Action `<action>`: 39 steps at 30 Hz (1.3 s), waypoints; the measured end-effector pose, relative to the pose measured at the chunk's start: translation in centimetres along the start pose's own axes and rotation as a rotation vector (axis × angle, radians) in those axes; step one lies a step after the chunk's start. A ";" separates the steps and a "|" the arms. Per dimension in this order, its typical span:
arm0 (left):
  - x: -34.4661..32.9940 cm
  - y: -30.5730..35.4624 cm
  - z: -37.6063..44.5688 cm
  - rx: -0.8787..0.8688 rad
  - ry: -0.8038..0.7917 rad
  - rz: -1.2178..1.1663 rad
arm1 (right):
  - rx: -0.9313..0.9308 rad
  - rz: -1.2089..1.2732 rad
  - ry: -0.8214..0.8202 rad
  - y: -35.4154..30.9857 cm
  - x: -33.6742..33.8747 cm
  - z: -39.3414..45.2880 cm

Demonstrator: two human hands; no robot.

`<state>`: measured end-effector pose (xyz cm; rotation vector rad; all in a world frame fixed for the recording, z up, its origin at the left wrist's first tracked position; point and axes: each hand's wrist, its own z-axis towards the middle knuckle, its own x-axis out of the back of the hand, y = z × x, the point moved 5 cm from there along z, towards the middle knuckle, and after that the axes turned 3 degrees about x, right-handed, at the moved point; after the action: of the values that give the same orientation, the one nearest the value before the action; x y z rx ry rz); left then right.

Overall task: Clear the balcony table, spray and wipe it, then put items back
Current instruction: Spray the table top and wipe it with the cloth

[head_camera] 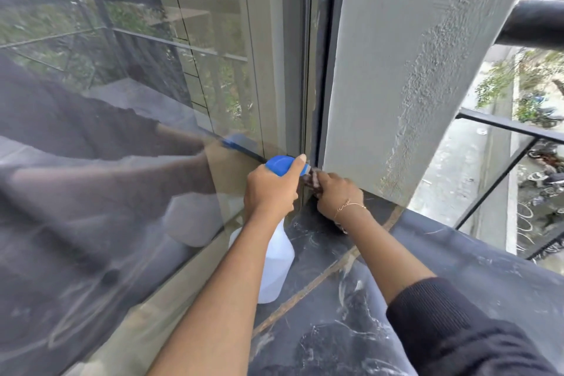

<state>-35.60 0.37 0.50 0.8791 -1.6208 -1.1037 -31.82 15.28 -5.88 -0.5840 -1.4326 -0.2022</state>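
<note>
A white spray bottle (276, 265) with a blue trigger head stands at the left edge of the dark marble table (457, 278), against the window glass. My left hand (270, 189) grips the bottle's blue head, the thumb lying over its top. Just to the right, my right hand (337, 195) clutches a dark brown cloth (312, 181) and presses it into the far corner where the table meets the window frame and the grey pillar. Most of the cloth is hidden inside the fist.
Window glass (122, 162) runs along the table's left side and mirrors my arms and the bottle. A rough grey pillar (396, 70) stands at the table's far end. A black railing (500, 143) with glass panels borders the right, with a drop to the street beyond.
</note>
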 end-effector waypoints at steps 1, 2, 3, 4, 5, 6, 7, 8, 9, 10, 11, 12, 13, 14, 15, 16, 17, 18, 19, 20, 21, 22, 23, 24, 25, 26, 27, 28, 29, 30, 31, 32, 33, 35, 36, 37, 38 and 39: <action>0.1 0.0 0.0 0.001 -0.001 -0.016 | 0.069 0.015 -0.024 -0.6 -0.4 -0.6; 0.2 0.0 0.1 0.003 -0.003 -0.033 | 0.133 0.034 -0.043 -0.6 -0.7 -1.6; 0.3 0.0 0.1 0.007 -0.005 -0.049 | 0.176 0.047 -0.052 0.0 -0.7 -2.8; 0.4 0.1 0.1 0.011 -0.007 -0.064 | 0.192 0.055 -0.052 1.0 -0.5 -3.6; 0.5 0.1 0.1 0.017 -0.012 -0.075 | 0.175 0.045 -0.042 2.4 0.0 -4.2; 0.5 0.1 0.1 0.021 -0.018 -0.083 | 0.125 0.025 -0.027 3.9 0.5 -4.2; 0.6 0.1 0.1 0.020 -0.025 -0.087 | 0.059 0.003 -0.016 5.1 0.9 -3.8; 0.6 0.0 0.2 0.014 -0.030 -0.091 | -0.005 -0.016 -0.015 5.7 1.2 -3.1; 0.7 0.0 0.2 0.008 -0.030 -0.092 | -0.052 -0.027 -0.014 5.8 1.4 -2.3; 0.8 -0.1 0.3 0.006 -0.025 -0.093 | -0.077 -0.031 -0.011 5.1 1.3 -1.6; 0.9 -0.2 0.4 0.003 -0.021 -0.090 | -0.087 -0.034 -0.009 4.1 1.3 -1.2; 1.0 -0.2 0.3 0.000 -0.017 -0.083 | -0.081 -0.034 -0.015 3.1 1.2 -1.0; 1.1 -0.2 0.3 -0.005 -0.013 -0.070 | -0.061 -0.027 -0.025 2.0 0.9 -1.0; 1.1 -0.2 0.3 -0.013 -0.008 -0.061 | -0.027 -0.021 -0.043 0.8 0.5 -1.2; 1.1 0.0 0.0 -0.018 -0.004 -0.054 | 0.017 -0.015 -0.076 -0.2 0.2 -1.8; 1.1 0.1 -0.1 -0.019 0.000 -0.047 | 0.069 -0.004 -0.130 -1.2 -0.2 -2.3; 1.1 0.3 -0.4 -0.016 0.002 -0.031 | 0.121 0.015 -0.207 -1.9 -0.6 -3.1; 1.1 0.7 -1.0 -0.008 0.005 -0.015 | 0.162 0.041 -0.288 -2.3 -0.4 -4.0; 1.2 0.8 -1.3 0.004 0.014 -0.010 | 0.185 0.078 -0.355 -2.1 -0.1 -4.9; 1.3 1.0 -1.7 0.014 0.028 -0.011 | 0.180 0.129 -0.382 -1.5 0.9 -5.9; 1.5 1.0 -2.0 0.030 0.042 -0.016 | 0.154 0.184 -0.366 -0.5 2.1 -6.9; 1.6 0.8 -2.5 0.048 0.047 -0.004 | 0.101 0.247 -0.314 1.0 3.3 -7.7; 1.7 0.6 -3.2 0.066 0.034 0.034 | 0.022 0.311 -0.245 2.8 4.7 -8.9; 1.8 0.1 -3.8 0.080 0.009 0.094 | -0.066 0.378 -0.184 4.5 5.6 -9.9; 1.6 -0.1 -4.7 0.085 -0.029 0.156 | -0.156 0.448 -0.129 6.3 6.5 -11.2; 1.6 -0.7 -5.3 0.095 -0.065 0.204 | -0.228 0.517 -0.090 7.6 6.9 -12.2; 1.6 -1.2 -6.0 0.100 -0.103 0.243 | -0.292 0.599 -0.046 8.6 7.1 -13.2; 1.6 -1.5 -6.9 0.106 -0.134 0.284 | -0.350 0.688 0.007 9.6 7.4 -14.5; 1.8 -1.9 -7.5 0.117 -0.150 0.320 | -0.400 0.779 0.057 10.2 7.6 -15.5; 1.9 -2.3 -8.3 0.121 -0.159 0.351 | -0.444 0.852 0.109 10.6 7.8 -16.6; 1.9 -2.6 -9.0 0.121 -0.162 0.376 | -0.477 0.902 0.154 11.1 8.0 -17.6; 1.9 -2.8 -9.6 0.120 -0.161 0.391 | -0.503 0.934 0.192 11.4 8.2 -18.3; 2.1 -3.0 -10.2 0.119 -0.154 0.399 | -0.521 0.952 0.223 11.5 8.4 -19.1; 2.1 -3.1 -11.3 0.111 -0.138 0.428 | -0.535 0.969 0.258 11.6 8.8 -20.6; 2.3 -3.1 -11.5 0.098 -0.128 0.452 | -0.536 0.982 0.267 11.5 9.0 -21.1; 2.6 -3.0 -11.6 0.087 -0.106 0.468 | -0.536 0.997 0.273 11.5 9.1 -21.7; 3.0 -3.0 -11.8 0.085 -0.075 0.465 | -0.535 1.004 0.279 11.4 9.3 -22.3; 3.5 -3.0 -11.7 0.089 -0.043 0.447 | -0.535 1.002 0.282 11.4 9.4 -22.7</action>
<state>-25.26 -6.78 0.36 0.5123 -1.8012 -0.7455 -5.29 15.66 -0.31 -1.5692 -0.6716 0.1402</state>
